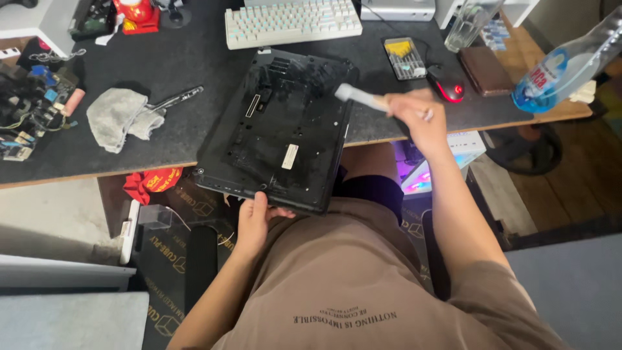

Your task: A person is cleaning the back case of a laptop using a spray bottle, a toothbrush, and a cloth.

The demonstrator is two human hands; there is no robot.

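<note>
The black plastic laptop (278,129), underside up and overhanging the dark desk (181,58) edge, is steadied by the left hand (254,223) gripping its near edge, letting the right hand (418,116), fingers closed around a pale-bristled brush (356,96), reach its dusty base.

The person wears a loose taupe-brown T-shirt (363,272) with short sleeves and small dark lettering on the chest, black shorts (372,191), and bare forearms.

Dark desk (181,58) — laptop (278,129), keyboard (293,23), grey cloth (116,116), mouse (447,84)
</note>
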